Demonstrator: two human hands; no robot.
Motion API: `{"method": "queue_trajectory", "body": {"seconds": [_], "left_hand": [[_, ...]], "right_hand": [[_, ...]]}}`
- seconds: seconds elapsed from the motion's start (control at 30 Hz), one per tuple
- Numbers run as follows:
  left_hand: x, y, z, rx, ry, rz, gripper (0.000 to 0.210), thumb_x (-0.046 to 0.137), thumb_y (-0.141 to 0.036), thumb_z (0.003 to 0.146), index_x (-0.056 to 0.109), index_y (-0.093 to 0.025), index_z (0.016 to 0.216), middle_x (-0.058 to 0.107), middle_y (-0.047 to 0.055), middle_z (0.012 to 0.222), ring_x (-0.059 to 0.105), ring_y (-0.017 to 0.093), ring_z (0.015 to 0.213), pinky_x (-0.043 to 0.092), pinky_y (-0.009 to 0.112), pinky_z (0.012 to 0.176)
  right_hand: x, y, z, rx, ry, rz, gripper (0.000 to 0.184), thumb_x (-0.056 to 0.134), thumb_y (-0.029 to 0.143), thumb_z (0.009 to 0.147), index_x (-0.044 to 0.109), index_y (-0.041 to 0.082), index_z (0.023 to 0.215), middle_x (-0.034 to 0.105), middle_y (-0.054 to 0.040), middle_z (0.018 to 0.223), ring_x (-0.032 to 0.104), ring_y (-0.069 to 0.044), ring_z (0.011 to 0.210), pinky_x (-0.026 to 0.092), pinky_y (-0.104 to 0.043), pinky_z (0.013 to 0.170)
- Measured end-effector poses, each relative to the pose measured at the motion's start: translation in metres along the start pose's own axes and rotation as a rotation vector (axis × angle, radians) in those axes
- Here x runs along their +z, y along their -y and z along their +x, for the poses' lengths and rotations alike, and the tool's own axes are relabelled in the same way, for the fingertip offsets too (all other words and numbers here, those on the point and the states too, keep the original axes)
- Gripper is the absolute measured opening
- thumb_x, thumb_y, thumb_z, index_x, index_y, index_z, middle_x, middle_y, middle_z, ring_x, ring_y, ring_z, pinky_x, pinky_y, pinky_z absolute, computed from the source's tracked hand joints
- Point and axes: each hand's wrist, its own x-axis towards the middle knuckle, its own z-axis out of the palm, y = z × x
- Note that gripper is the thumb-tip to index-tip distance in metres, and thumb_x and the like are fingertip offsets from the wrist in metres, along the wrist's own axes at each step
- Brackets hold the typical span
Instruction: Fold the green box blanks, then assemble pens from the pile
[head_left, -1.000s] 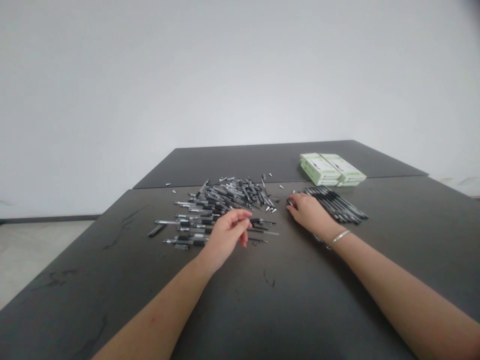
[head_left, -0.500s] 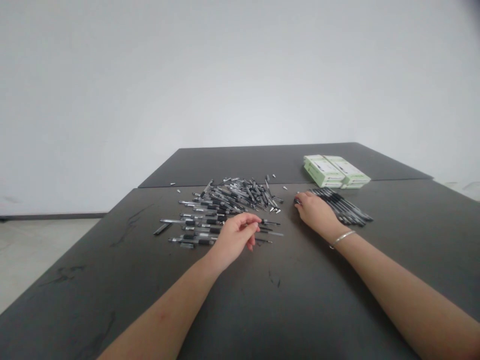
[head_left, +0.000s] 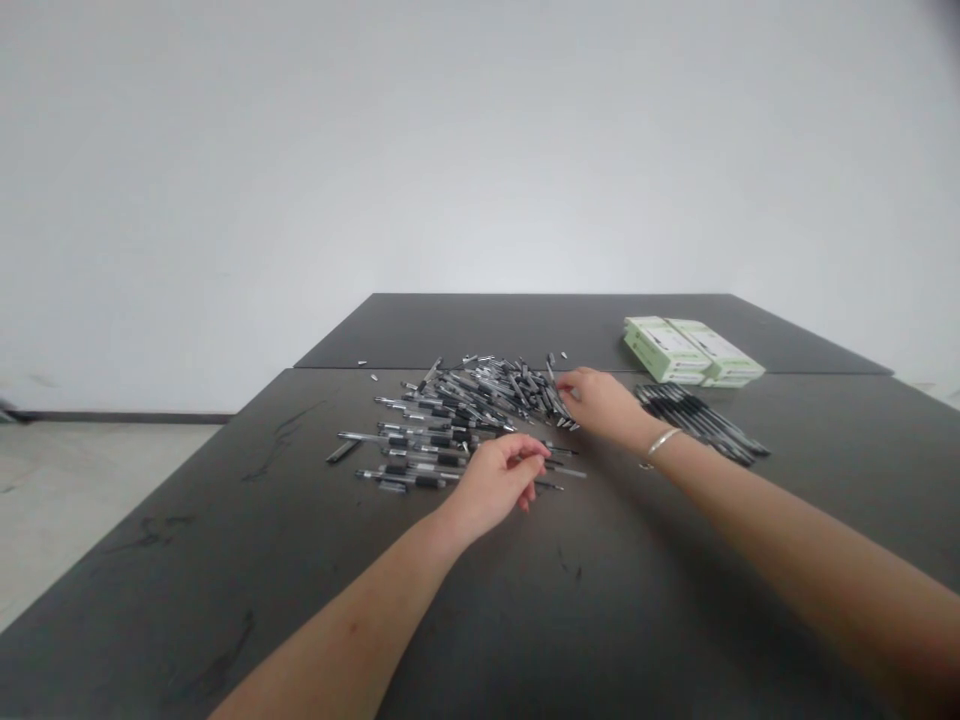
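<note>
My left hand (head_left: 501,482) hovers over the near right end of a row of uncapped black gel pens (head_left: 420,457). Its fingers are curled and the thumb meets the index finger; whether anything is pinched there cannot be made out. Dark refill tips (head_left: 566,452) poke out just beyond those fingertips. At the right edge of a heap of pen caps (head_left: 529,385) is my right hand (head_left: 604,402), thumb and index finger slightly apart among the caps. Capped pens (head_left: 705,422) lie side by side to the right of that hand.
Green and white boxes (head_left: 694,350) stand in stacks at the back right of the dark table (head_left: 465,620). Small silvery tips (head_left: 373,378) lie scattered around the heap. A seam crosses the table behind the pens, and a pale wall rises beyond it.
My right hand has gone from beside the capped pens leftward to the heap of caps. My left hand keeps its curled pose near the pens. The view has shifted slightly left.
</note>
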Motion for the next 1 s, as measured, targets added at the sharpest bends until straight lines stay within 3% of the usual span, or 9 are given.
{"method": "queue_trajectory", "body": {"seconds": [0.13, 0.3, 0.47, 0.77, 1.0], "left_hand": [[0.000, 0.000, 0.001, -0.004, -0.021, 0.002, 0.015, 0.056, -0.021, 0.077, 0.063, -0.014, 0.088, 0.059, 0.000, 0.073, 0.050, 0.006, 0.044, 0.043, 0.019, 0.040], [0.001, 0.000, 0.001, -0.011, -0.017, 0.019, 0.014, 0.054, -0.019, 0.078, 0.063, -0.014, 0.088, 0.059, 0.000, 0.071, 0.050, 0.006, 0.044, 0.043, 0.018, 0.040], [0.002, -0.002, -0.001, -0.014, 0.000, 0.033, 0.015, 0.052, -0.018, 0.079, 0.062, -0.014, 0.089, 0.059, 0.000, 0.073, 0.050, 0.006, 0.045, 0.043, 0.017, 0.040], [0.000, 0.000, 0.000, -0.004, -0.012, 0.047, 0.015, 0.052, -0.018, 0.079, 0.063, -0.014, 0.089, 0.060, 0.001, 0.071, 0.051, 0.006, 0.045, 0.042, 0.016, 0.040], [-0.003, 0.000, 0.003, 0.005, -0.060, 0.022, 0.015, 0.054, -0.023, 0.080, 0.062, -0.014, 0.089, 0.059, 0.000, 0.072, 0.050, 0.005, 0.044, 0.043, 0.016, 0.038]], "right_hand": [[0.004, 0.025, 0.026, -0.063, 0.037, 0.045, 0.028, 0.046, 0.023, 0.090, 0.072, 0.017, 0.100, 0.070, -0.0101, 0.101, 0.063, -0.019, 0.095, 0.042, -0.024, 0.085], [0.016, 0.037, 0.038, -0.085, 0.073, 0.070, 0.028, 0.052, 0.033, 0.087, 0.072, 0.017, 0.099, 0.070, -0.0111, 0.100, 0.064, -0.020, 0.091, 0.043, -0.024, 0.081], [0.022, 0.040, 0.039, -0.083, 0.082, 0.074, 0.031, 0.051, 0.036, 0.087, 0.071, 0.016, 0.099, 0.070, -0.0118, 0.099, 0.064, -0.021, 0.091, 0.044, -0.026, 0.079], [0.018, 0.046, 0.035, -0.055, 0.082, 0.096, 0.025, 0.051, 0.024, 0.084, 0.073, 0.012, 0.082, 0.073, -0.0140, 0.085, 0.067, -0.021, 0.081, 0.044, -0.025, 0.072], [0.008, 0.037, 0.021, -0.009, 0.003, 0.209, 0.029, 0.045, 0.028, 0.089, 0.071, 0.015, 0.092, 0.073, -0.0106, 0.088, 0.065, -0.018, 0.080, 0.042, -0.024, 0.072]]}}
